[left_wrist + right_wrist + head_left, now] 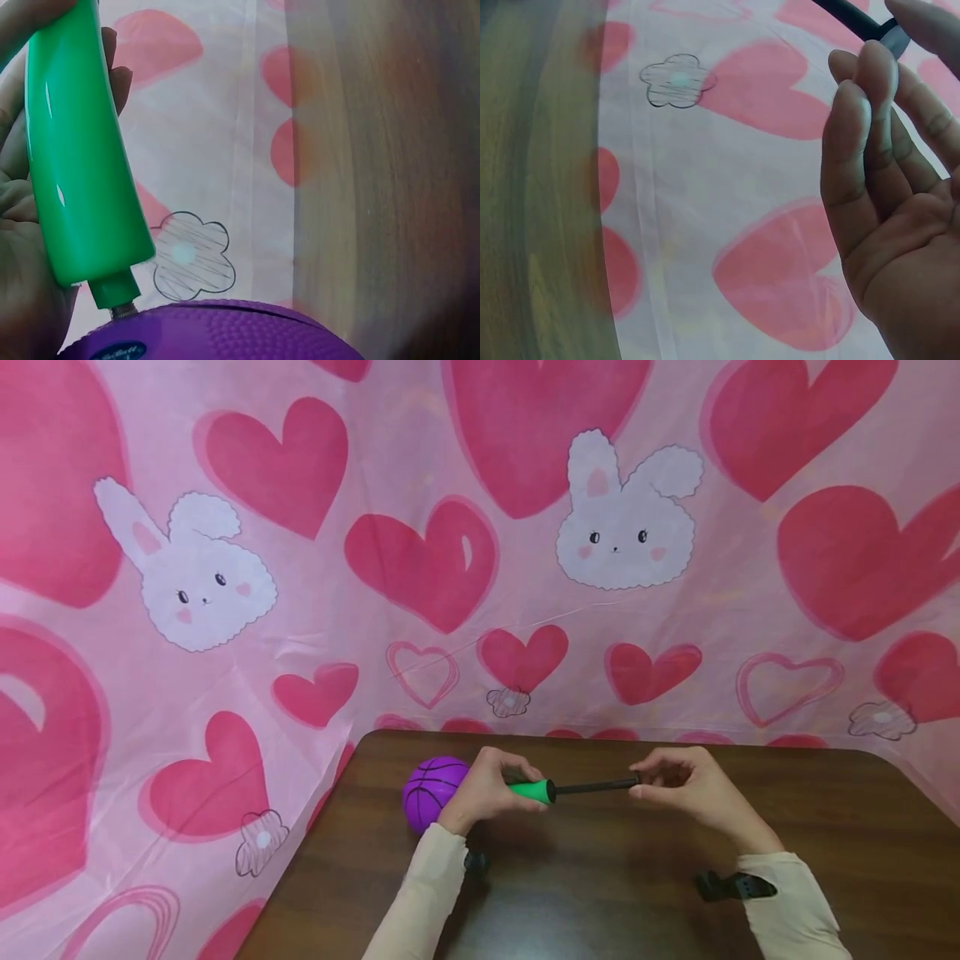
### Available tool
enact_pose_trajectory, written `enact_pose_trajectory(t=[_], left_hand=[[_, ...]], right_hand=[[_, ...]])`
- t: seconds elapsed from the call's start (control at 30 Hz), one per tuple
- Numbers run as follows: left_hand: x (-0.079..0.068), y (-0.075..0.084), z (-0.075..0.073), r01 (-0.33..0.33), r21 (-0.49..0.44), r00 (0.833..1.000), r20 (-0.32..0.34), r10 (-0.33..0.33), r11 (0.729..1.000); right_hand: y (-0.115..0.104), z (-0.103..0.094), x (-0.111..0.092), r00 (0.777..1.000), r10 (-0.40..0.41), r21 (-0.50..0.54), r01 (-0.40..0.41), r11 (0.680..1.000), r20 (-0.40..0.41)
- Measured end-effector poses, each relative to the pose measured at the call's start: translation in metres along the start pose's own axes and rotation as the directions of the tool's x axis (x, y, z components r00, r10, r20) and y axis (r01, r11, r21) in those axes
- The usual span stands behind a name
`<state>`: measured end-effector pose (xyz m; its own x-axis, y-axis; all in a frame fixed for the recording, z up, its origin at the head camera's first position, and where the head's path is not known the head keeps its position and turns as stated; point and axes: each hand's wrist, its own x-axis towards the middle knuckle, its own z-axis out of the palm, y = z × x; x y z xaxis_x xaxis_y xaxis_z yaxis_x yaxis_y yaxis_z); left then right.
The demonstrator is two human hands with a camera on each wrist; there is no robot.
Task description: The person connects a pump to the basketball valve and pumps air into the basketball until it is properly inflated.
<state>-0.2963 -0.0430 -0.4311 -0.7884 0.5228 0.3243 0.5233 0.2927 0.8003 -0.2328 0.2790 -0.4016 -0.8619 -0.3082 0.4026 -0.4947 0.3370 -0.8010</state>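
My left hand (487,787) grips the green barrel of a hand pump (532,791), thumb on one side and fingers behind. The pump's black rod (596,787) is drawn out toward the right. At its far end my right hand (692,783) pinches the black handle (891,37) between thumb and fingertips. A purple toy basketball (429,795) sits partly hidden behind my left hand. In the left wrist view, a metal needle (124,309) projects from the pump's narrow green nozzle (114,288) right at the ball's surface.
Both hands are above a dark brown wooden table (600,893). A pink cloth (525,610) with hearts and rabbits hangs behind and to the left of it. Black straps with devices (735,887) are worn on the wrists.
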Motion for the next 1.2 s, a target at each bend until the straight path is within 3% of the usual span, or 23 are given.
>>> enact_pose_trajectory(t=[0.27,0.47,0.63,0.9,1.2], left_hand=[[0.001,-0.002,0.004,-0.019,-0.006,1.000,0.006,0.019,1.000],[0.001,0.000,0.010,-0.028,-0.014,0.999,0.021,0.028,1.000],[0.001,0.002,0.012,-0.030,-0.001,0.999,0.036,0.030,1.000],[0.006,0.000,0.011,-0.052,0.002,0.998,0.037,0.052,0.999],[0.003,-0.001,0.004,-0.031,0.010,1.000,0.003,0.031,0.999]], right_hand=[[0.004,0.030,0.008,1.000,0.002,0.014,-0.002,1.000,0.003],[0.006,0.060,0.011,0.998,0.057,0.001,-0.057,0.998,-0.009],[0.006,0.074,0.011,0.998,0.057,-0.008,-0.057,0.998,-0.017],[0.005,0.064,0.012,0.999,-0.013,-0.079,0.009,0.997,-0.039],[0.007,0.026,0.006,0.997,-0.045,-0.062,0.041,0.997,-0.063]])
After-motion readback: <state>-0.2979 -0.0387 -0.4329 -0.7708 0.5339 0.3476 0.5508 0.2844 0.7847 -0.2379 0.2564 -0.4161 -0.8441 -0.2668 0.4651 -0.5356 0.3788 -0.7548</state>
